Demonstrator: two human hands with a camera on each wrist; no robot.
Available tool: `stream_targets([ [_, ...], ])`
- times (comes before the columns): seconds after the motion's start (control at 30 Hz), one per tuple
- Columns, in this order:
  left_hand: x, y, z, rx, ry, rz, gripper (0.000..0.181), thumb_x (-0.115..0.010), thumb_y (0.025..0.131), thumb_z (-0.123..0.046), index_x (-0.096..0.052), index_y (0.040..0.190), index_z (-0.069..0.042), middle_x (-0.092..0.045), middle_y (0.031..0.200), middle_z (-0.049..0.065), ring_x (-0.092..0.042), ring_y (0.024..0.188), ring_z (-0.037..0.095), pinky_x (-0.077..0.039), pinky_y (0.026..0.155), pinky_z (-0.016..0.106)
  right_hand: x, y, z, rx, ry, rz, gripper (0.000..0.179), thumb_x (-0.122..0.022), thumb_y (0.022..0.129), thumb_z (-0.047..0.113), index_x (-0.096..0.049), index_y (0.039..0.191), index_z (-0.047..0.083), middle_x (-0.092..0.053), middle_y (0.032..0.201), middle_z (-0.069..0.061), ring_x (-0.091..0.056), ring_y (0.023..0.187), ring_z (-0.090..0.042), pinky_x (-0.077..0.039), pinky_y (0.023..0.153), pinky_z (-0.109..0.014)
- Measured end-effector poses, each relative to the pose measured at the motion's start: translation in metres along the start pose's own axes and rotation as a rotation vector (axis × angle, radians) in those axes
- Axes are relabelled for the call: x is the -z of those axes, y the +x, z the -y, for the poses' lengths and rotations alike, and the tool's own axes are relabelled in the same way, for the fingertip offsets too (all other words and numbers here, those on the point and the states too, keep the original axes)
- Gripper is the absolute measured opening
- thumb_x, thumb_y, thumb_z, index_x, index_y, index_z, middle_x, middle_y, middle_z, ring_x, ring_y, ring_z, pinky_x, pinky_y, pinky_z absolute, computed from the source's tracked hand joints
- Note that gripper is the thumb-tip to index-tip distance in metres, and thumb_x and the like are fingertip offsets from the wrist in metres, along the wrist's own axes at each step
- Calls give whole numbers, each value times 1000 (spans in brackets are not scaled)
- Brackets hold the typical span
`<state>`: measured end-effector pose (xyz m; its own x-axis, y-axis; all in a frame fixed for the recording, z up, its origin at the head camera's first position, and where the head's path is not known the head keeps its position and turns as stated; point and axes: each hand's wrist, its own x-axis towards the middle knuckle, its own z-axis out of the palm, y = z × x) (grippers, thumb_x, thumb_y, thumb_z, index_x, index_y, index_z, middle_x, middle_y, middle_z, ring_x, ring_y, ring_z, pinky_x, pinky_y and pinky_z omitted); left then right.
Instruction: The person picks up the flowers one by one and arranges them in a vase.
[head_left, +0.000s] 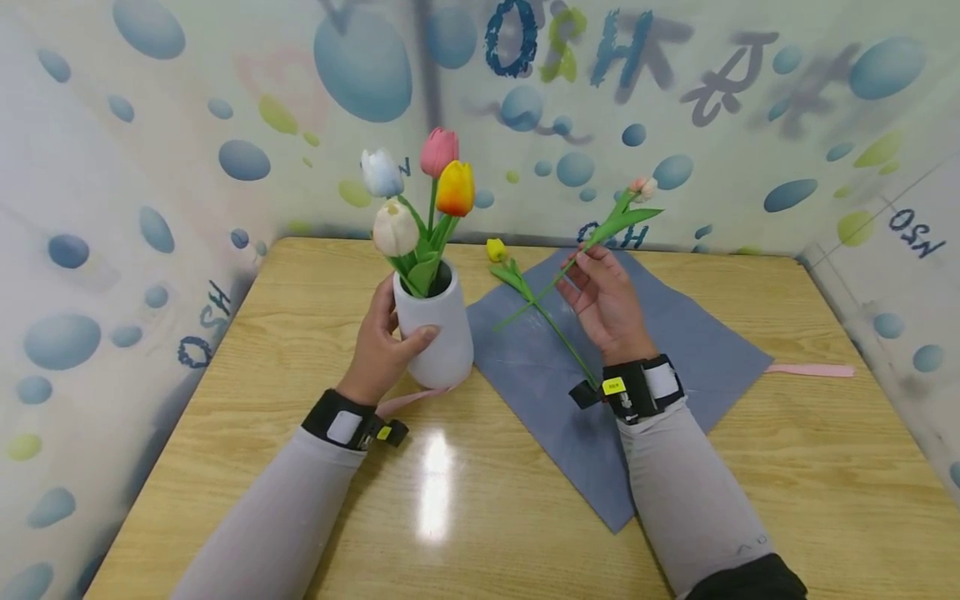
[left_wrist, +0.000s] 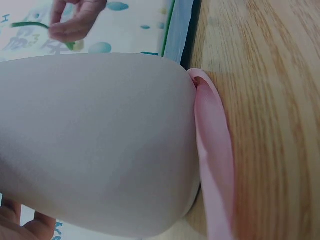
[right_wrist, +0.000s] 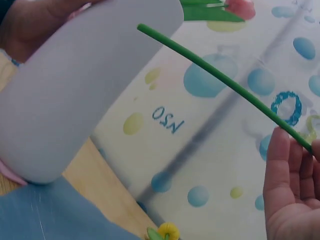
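My left hand [head_left: 386, 346] grips the white vase [head_left: 438, 342] from its left side, thumb across the front. Several artificial tulips stand in the vase: a pink one [head_left: 439, 152], an orange-yellow one [head_left: 455, 189], a white one [head_left: 395, 227] and a pale blue one [head_left: 382, 173]. With fingertips and thumb, my right hand [head_left: 607, 300] pinches the green stem of a pale pink tulip [head_left: 642, 189], held tilted with its bloom up to the right. The lower stem end [right_wrist: 165, 39] points toward the vase. A yellow tulip [head_left: 496, 250] lies below it.
Grey-blue wrapping paper [head_left: 675, 333] is spread under the yellow tulip on the wooden table [head_left: 300, 333]. A pink ribbon [left_wrist: 215, 150] runs by the vase base, and a pink strip [head_left: 813, 370] sticks out at the paper's right corner. A patterned wall [head_left: 510, 108] stands behind.
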<state>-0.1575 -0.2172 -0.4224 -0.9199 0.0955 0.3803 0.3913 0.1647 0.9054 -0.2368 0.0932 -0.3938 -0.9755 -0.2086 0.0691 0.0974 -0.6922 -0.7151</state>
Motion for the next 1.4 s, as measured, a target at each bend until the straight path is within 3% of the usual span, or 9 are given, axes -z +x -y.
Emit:
stream_targets([
  [0.27,0,0,1,3,-6,2,81,-74,90,-11,-34,160,-23,-50,150,4,-52,130,18,-42,111,59,-24,-7,4,34,108,12,9,-51,107,4,-59,107,8,-67,99,-4,-65,96,-17,-60,83,-29],
  [0.6,2,-1,0,-6,0,-1,82,-74,90,-10,-34,160,-23,-50,149,5,-53,129,17,-42,111,60,-60,-1,11,63,143,-5,5,-51,107,4,-55,109,8,-63,99,-5,-64,96,-17,-60,84,-28],
  [0.97,1,0,2,-3,13,-3,83,-74,89,-5,-35,160,-23,-49,150,6,-52,129,18,-41,112,61,-80,4,13,123,7,-49,11,-52,107,4,-59,106,11,-64,97,-1,-65,95,-14,-60,83,-28],
  [1.4,2,0,1,-2,16,-3,83,-75,89,-8,-35,160,-25,-49,150,5,-52,131,18,-41,113,61,-106,0,20,279,-186,75,12,-59,102,1,-60,112,7,-64,98,-4,-67,91,-18,-62,76,-28],
])
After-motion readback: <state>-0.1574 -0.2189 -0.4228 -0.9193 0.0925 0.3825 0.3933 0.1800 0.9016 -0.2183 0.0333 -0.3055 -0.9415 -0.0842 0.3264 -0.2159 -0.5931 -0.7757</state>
